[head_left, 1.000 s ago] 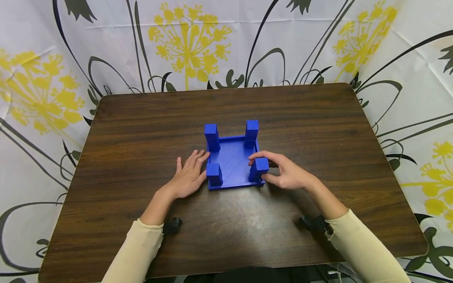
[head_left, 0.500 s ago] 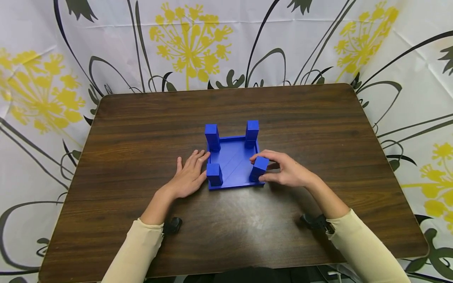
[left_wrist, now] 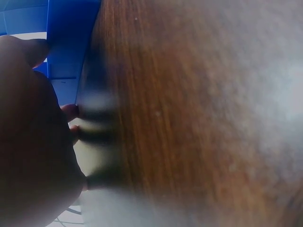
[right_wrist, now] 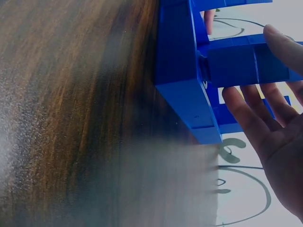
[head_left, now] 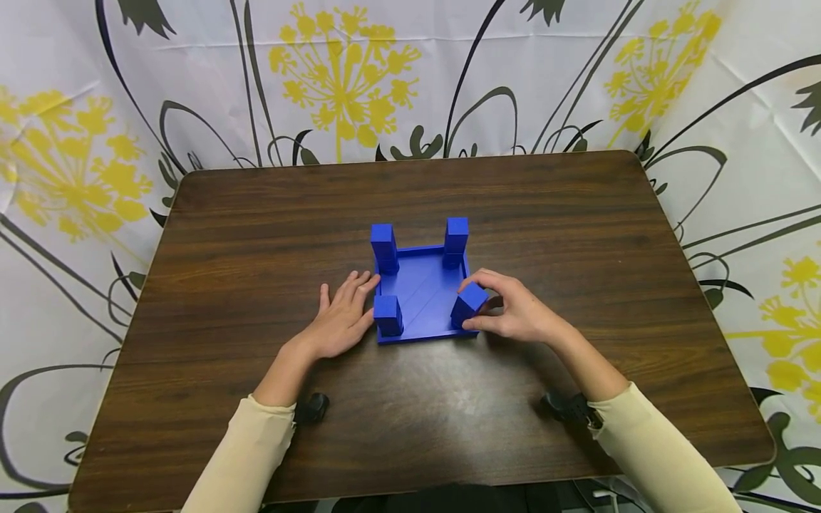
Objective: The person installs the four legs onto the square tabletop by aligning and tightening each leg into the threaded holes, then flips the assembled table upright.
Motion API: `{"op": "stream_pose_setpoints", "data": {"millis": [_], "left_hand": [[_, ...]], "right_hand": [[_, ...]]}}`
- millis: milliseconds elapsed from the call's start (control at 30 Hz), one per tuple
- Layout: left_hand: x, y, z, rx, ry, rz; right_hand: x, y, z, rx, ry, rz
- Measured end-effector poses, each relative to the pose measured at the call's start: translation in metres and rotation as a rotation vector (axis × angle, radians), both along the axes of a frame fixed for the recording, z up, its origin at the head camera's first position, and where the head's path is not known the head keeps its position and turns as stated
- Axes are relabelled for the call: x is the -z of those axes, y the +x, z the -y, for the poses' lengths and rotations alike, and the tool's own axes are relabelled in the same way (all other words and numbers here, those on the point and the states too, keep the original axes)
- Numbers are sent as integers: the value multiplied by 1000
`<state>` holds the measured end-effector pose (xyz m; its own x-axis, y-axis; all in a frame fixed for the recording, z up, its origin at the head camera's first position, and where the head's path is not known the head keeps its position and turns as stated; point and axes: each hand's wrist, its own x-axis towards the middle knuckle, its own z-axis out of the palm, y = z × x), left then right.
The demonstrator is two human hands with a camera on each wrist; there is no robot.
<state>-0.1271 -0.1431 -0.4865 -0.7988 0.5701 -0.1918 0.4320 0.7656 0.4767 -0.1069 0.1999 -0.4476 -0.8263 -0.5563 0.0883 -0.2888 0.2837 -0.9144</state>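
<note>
A square blue tray-like base [head_left: 420,288] with a low rim lies on the table, and a blue post rises at each corner. My right hand [head_left: 519,310] holds the near-right post [head_left: 469,305] between thumb and fingers; its top is turned askew to the base. In the right wrist view this post [right_wrist: 234,64] stands at the base's corner. My left hand [head_left: 340,320] lies flat on the table, its fingers at the base's left rim beside the near-left post [head_left: 388,315]. The far-left post [head_left: 384,249] and far-right post [head_left: 456,241] stand upright.
The brown wooden table [head_left: 269,221] reaches to a flowered curtain [head_left: 423,78] at the back and sides. Dark wrist cameras [head_left: 312,408] sit at both wrists. Bare wood lies around the base.
The near-right post has rotated in my right hand, from square with the base to an angle. My right fingers turned with it; my left hand stays put.
</note>
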Motion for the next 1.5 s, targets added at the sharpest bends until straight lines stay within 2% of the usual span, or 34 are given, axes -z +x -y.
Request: {"op": "stream_pose_setpoints", "data": {"millis": [200,433,667,1000,1133,1267,1367,1500], "left_hand": [[3,1,0,-5,7,-7],[5,2,1,-14,36,-14],[0,1,1,-9,-1,0],[2,1,1,-6,13,-6],[4,1,1,-6,20,-13],[2,1,1,-6,10,-9],[1,1,0,-6,-4,-5],[0,1,0,-10,-1,-7]], "right_hand": [[1,2,2,35,1,-28],[5,4,5,106,98,-129],[7,4,9,171,143,-236],[12,8,15,245,225,-361],[13,8,14,227,221,-389],[12,6,11,169,208,-366],[10,4,8,99,182,-304],[6,2,2,-4,127,-178]]}}
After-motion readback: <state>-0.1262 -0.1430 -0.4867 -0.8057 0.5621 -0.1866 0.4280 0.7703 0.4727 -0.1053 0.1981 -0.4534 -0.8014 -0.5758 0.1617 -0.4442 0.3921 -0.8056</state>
